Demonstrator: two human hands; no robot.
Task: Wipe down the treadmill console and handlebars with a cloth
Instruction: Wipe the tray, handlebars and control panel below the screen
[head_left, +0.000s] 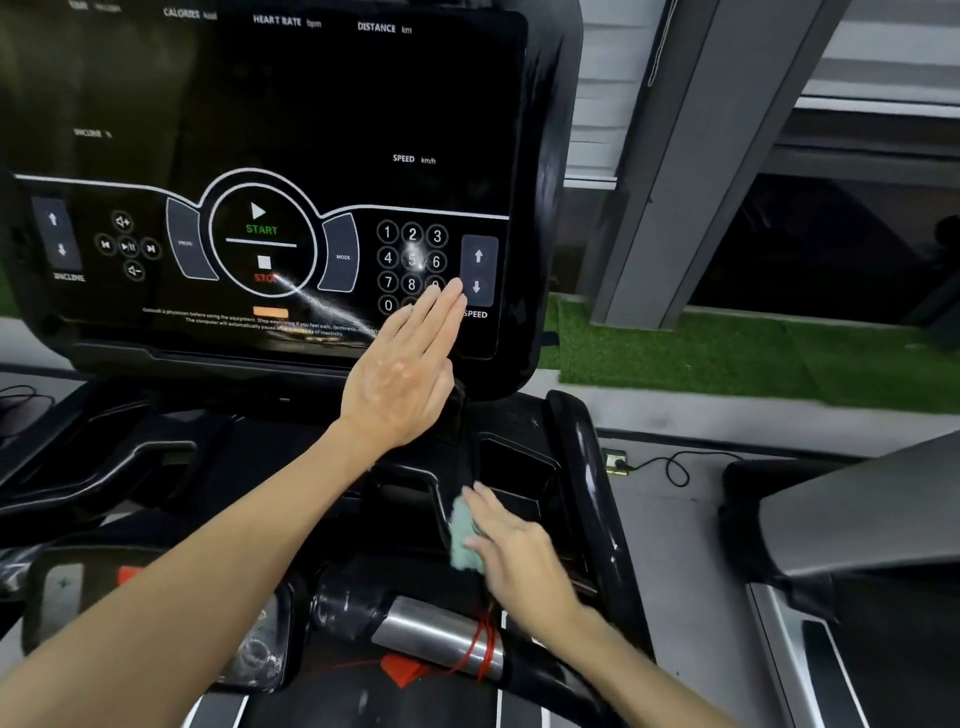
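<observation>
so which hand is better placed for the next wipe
Probably the right hand: it rests on the green cloth. The left hand lies flat and bare on the console screen.

The treadmill's black tray deck (514, 462) below the screen carries the loose things. It is glossy, with two recessed pockets side by side and a raised ridge between them. A small pale green cloth (461, 540) lies on that ridge, at the left edge of the right pocket. The right hand (519, 553) is laid on it, its fingers (480, 499) fairly straight though blurred. Nearer the camera a metal grip bar (436, 631) crosses the deck's front, with a red cord (485, 642) wound round it. Right of the treadmill, the grey floor (675, 545) bears a small socket box (615, 461) with a looping black cable (675, 470) plugged into it. Green turf (701, 353) lies beyond.
</observation>
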